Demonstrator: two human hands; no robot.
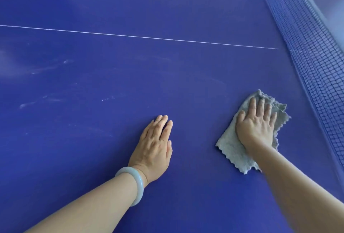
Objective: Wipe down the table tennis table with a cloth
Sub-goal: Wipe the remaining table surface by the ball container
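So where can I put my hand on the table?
Bare blue table lies left of the left hand, up to the white line and beyond. A smaller gap sits between the hands. Crowded: right hand presses cloth beside the net.

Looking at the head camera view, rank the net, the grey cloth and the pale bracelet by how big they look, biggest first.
1. net, along the right edge
2. grey cloth, partly under the right hand
3. pale bracelet, smallest though nearest the camera
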